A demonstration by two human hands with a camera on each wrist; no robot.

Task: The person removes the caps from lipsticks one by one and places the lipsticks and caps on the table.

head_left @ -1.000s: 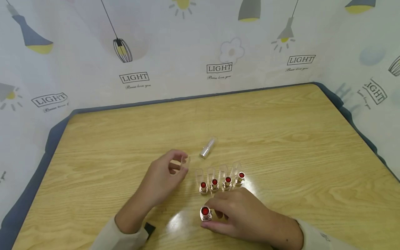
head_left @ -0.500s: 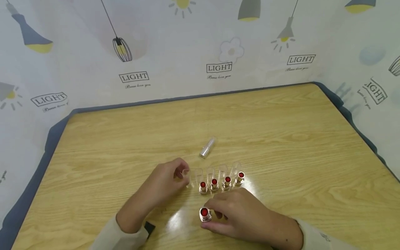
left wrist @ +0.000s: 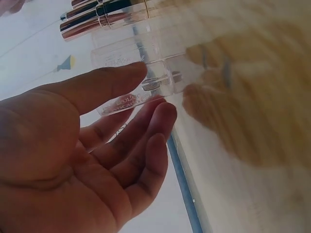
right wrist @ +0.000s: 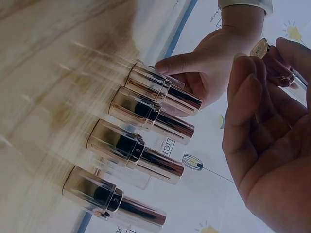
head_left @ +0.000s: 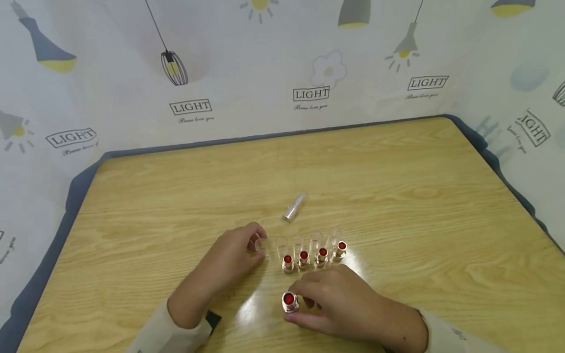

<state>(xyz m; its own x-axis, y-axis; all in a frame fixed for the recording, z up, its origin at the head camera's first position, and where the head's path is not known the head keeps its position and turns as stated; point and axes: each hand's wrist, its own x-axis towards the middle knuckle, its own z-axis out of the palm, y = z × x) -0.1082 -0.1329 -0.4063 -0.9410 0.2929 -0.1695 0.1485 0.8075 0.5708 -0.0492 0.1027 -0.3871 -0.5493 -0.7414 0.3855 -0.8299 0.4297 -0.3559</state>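
My left hand [head_left: 231, 252] pinches a clear lipstick cap [left wrist: 160, 80] between thumb and fingers. The cap is upright at the tabletop, at the left end of a row of clear caps [head_left: 298, 242]. In front of those caps several uncapped lipsticks [head_left: 303, 259] stand in a line, red tips up, with shiny rose-gold tubes in the right wrist view. Closer to the person, my right hand [head_left: 344, 304] grips another uncapped lipstick [head_left: 290, 302] between thumb and fingers, its red tip facing up. Part of this tube is hidden by the fingers in the right wrist view.
A silvery lipstick with a clear cap [head_left: 293, 208] lies on its side behind the row. Everything rests on a wood-grain table [head_left: 185, 191]. A white printed cloth [head_left: 251, 73] hangs along the back and sides. Something small and black [head_left: 214, 321] shows by the left sleeve.
My left hand has brought the clear cap down and toward the person, into line with the other caps. My right hand and its lipstick stay nearly still.
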